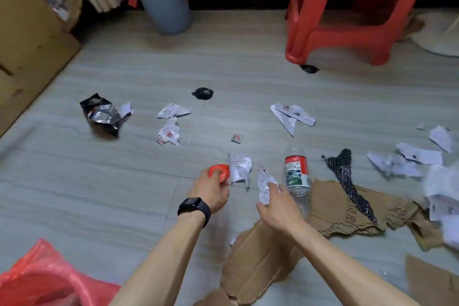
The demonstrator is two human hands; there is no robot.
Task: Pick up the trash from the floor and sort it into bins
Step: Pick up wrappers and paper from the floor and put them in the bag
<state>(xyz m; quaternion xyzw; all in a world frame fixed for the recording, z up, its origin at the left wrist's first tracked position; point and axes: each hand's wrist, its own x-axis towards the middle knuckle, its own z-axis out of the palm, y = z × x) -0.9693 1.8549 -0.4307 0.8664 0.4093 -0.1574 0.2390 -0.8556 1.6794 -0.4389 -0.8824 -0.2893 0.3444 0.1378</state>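
**A:** How far along is the sorting?

**B:** Early, by the look of it. Nearly all the trash lies on the floor (99,194). The left grip (211,194) is clenched round an orange piece (219,171), just off the tiles. The right grip (278,208) is released, its fingers out against a paper scrap (263,181).

**A:** And the bins?

**B:** One grey bin (161,7) stands by the far wall, well apart from the mess. One red bag (44,276) sits near the person. What is inside either cannot be seen.

**A:** What is left, counted?

**B:** One clear bottle (296,176), lying just beside the right grip. One crumpled foil wrapper (101,117). Two black lumps, one (202,93) in the open and one (309,69) by the red stool (347,20). One black mesh strip (347,176). There are at least two torn cardboard pieces (273,256). About ten paper scraps can be told apart, and more at the right edge are too blurred to count.
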